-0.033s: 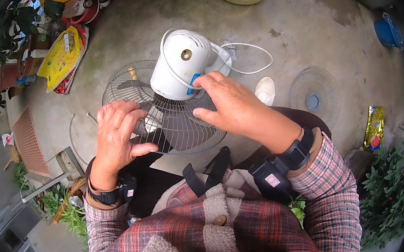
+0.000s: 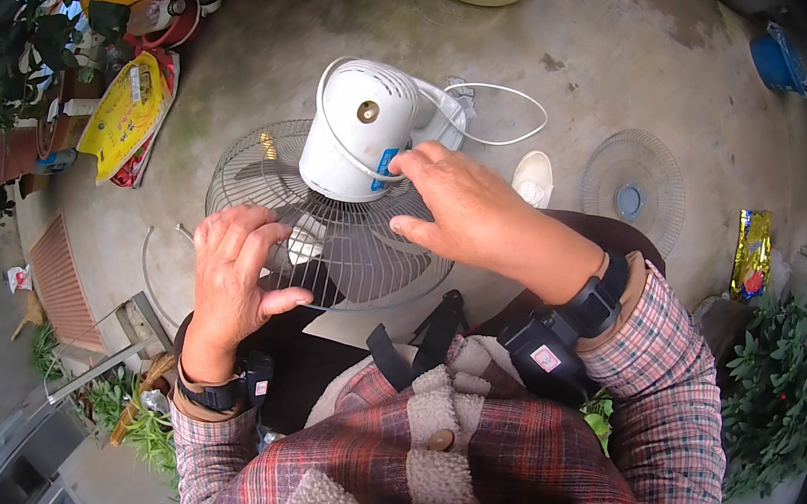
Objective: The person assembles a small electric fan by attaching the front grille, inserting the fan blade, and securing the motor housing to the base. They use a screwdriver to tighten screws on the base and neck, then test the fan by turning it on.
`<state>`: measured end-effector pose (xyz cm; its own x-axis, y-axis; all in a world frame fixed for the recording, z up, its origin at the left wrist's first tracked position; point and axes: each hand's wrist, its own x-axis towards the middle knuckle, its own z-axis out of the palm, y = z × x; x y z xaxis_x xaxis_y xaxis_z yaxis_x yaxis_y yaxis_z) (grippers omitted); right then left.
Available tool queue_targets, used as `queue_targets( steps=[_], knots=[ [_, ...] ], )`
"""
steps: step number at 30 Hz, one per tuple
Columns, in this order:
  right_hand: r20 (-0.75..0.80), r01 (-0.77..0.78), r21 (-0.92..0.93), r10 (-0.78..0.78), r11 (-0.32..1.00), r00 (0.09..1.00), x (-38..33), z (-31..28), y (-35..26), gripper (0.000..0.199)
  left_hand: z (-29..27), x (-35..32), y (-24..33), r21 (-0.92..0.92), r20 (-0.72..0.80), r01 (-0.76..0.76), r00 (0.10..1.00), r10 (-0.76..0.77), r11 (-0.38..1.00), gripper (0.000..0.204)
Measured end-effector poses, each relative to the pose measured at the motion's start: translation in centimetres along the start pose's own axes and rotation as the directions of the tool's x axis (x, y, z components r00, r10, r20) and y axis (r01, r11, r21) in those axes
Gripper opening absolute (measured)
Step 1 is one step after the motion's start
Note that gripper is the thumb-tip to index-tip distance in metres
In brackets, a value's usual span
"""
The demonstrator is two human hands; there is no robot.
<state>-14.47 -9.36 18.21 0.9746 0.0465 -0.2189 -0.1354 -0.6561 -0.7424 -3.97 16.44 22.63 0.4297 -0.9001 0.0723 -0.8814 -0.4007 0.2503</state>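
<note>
A white electric fan stands before me, its rounded motor housing turned up and a white cord looped over it. Below the housing spreads the round wire fan grille, with dark blades showing through. My left hand is closed over the grille's left rim, fingers on top and thumb along the near edge. My right hand reaches in from the right, fingertips touching the housing beside the cord and a blue label. Its thumb is stretched apart over the grille wires. The undersides of both hands are hidden.
A second wire grille with a blue centre lies on the concrete at right, near a white shoe and a gold packet. Plant pots and a yellow sack line the left. A blue bucket stands far right.
</note>
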Motion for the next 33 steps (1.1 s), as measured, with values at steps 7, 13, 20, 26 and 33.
queue_targets(
  steps=[7, 13, 20, 26, 33],
  knots=[
    [0.160, 0.000, -0.138, 0.023, 0.990, 0.987, 0.0, 1.4, -0.4, 0.053, -0.1, -6.0, -0.5, 0.017, 0.041, 0.076, 0.996, -0.076, 0.997, 0.066],
    [0.134, 0.121, -0.200, -0.095, 0.972, 0.986, -0.6, 3.0, -0.2, 0.040, 0.1, -8.7, 0.2, 0.037, 0.093, 0.096, 0.991, -0.099, 0.995, 0.065],
    [0.285, 0.091, -0.204, -0.030, 0.975, 0.958, -1.0, 3.1, -0.6, 0.044, 0.2, -9.7, 0.5, 0.043, 0.115, 0.133, 0.984, -0.137, 0.990, 0.066],
    [0.376, 0.082, -0.222, 0.007, 0.972, 0.926, -0.8, 3.3, -0.4, 0.043, 0.3, -10.1, 0.4, 0.022, 0.138, 0.169, 0.976, -0.170, 0.985, 0.067],
    [0.462, 0.041, -0.222, 0.068, 0.974, 0.884, -0.4, 3.9, -0.5, 0.041, 0.4, -10.4, 0.2, 0.027, 0.150, 0.193, 0.969, -0.195, 0.981, 0.068]
  ],
)
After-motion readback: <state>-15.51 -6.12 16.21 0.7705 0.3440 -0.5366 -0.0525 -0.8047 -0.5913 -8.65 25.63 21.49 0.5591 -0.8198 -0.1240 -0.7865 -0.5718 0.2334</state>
